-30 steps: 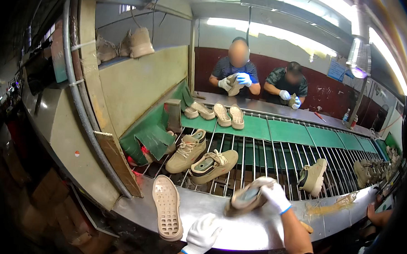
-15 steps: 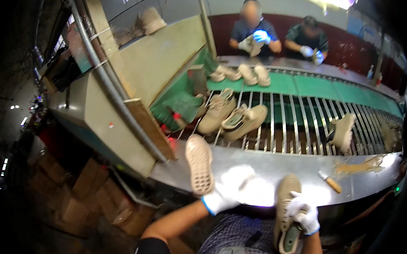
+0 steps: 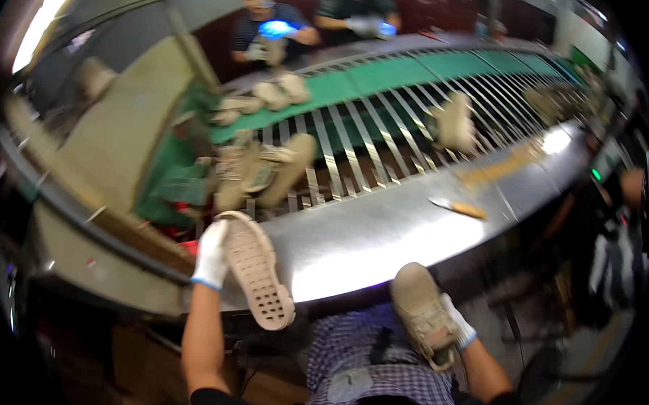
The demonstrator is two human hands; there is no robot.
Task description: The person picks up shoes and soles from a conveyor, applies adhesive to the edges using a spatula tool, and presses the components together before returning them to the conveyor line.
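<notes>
My left hand [image 3: 212, 251], in a white glove with a blue cuff, is closed on the upper end of a pale shoe sole [image 3: 256, 269]. The sole's tread side faces me, and its lower end hangs past the bench edge. In front of my apron a beige lace-up shoe [image 3: 420, 308] is held up by my right hand [image 3: 458, 323], toe pointing away from me. The shoe hides most of that hand's fingers. Beyond the sole, a pair of beige shoes [image 3: 290, 170] rests on the slatted conveyor [image 3: 355, 153].
A knife with a wooden handle [image 3: 467, 209] lies on the metal bench [image 3: 366, 240]. Another shoe [image 3: 455, 123] sits on the slats. Several pale soles [image 3: 282, 92] stand on a green belt [image 3: 388, 75], with two gloved people opposite. A panelled box [image 3: 117, 143] bounds the left.
The view has swung to the right. My left hand has moved from the bench to the sole and gripped it. The shoe in my right hand has turned, its toe tipping to the left.
</notes>
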